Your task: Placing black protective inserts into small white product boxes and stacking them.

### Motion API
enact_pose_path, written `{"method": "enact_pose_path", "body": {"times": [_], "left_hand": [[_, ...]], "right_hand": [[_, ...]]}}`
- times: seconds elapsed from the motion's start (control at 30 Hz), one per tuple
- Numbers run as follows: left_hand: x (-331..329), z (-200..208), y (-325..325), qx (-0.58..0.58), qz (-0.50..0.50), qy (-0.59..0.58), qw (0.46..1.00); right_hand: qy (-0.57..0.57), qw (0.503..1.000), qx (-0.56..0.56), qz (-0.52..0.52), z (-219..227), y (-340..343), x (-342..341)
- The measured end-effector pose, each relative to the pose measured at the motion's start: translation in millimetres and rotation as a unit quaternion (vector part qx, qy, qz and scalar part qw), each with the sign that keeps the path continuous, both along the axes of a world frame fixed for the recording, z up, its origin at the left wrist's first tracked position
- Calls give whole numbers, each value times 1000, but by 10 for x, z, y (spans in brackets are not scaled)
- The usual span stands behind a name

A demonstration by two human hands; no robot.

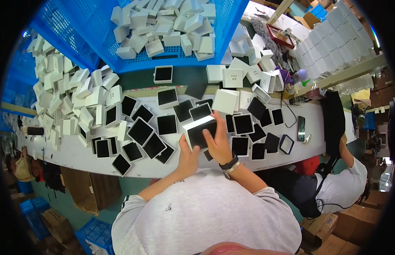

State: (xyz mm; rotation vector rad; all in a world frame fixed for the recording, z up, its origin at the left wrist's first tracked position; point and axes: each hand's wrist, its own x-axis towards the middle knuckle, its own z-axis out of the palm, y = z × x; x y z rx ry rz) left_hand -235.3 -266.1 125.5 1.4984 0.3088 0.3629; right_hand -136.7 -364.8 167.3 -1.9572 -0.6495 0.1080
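The left hand and right hand both hold one white box over the table. The step looks like fitting its black pad; the next move likely needs a soft, even push. Past it lie more boxes, then a blue crate.

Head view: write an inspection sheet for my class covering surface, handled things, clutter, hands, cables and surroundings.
Surface: white table, largely covered with boxes.
Handled things: one white box, its black face showing.
Clutter: black-faced boxes scattered around; a heap of plain white boxes at left; a phone-like device at right.
Hands: left hand at the white box's near left corner; right hand grips its right side, fingers bent around it.
Cables: thin dark cable looping near the device.
Surroundings: blue crate of boxes beyond the table; co-worker at right; cardboard cartons lower right.
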Motion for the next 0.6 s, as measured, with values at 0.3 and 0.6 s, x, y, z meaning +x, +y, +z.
{"method": "enact_pose_path", "body": {"times": [0.3, 0.6], "left_hand": [[-66, 294, 93, -210, -92, 137, 964], [33, 94, 375, -74, 111, 125, 983]], "right_hand": [[359, 911, 149, 138, -137, -279, 105], [438, 877, -40, 193, -254, -270, -60]]}}
